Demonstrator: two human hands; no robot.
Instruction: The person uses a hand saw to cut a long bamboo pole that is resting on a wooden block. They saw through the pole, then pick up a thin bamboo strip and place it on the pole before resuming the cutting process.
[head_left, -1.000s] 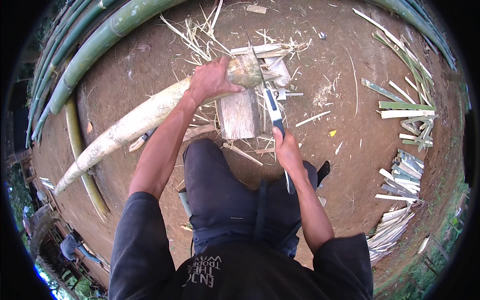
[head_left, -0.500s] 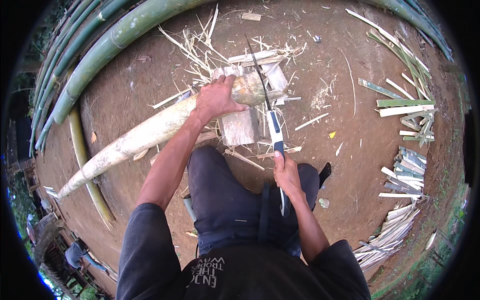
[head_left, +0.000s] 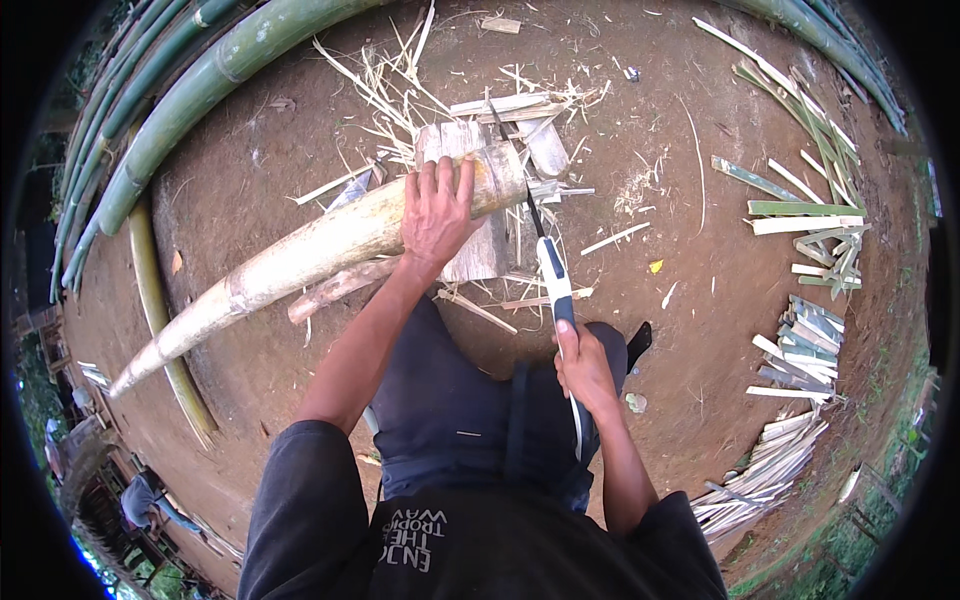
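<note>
My left hand [head_left: 438, 215] is laid over a thick, pale bamboo pole [head_left: 300, 255] near its right end, fingers wrapped across the top. That end rests over a weathered wooden block [head_left: 478, 258], and the pole slants down to the far left. In my right hand [head_left: 583, 365] is a hand saw [head_left: 555, 280] with a white and dark blue handle. Its dark blade points away from me along the pole's cut end. The middle of the blade is hidden by the bamboo; its tip shows beyond.
Shavings and split strips [head_left: 385, 90] litter the ground around the block. A short wooden piece [head_left: 340, 287] lies under the pole. Long green bamboo poles [head_left: 230, 65] curve along the upper left. Piles of cut strips [head_left: 765, 470] lie at right. Another person [head_left: 150, 505] is at lower left.
The saw handle has shifted toward me, and the blade has gone from showing across the pole's end to partly hidden behind it. My left hand has turned, its fingers now pointing away.
</note>
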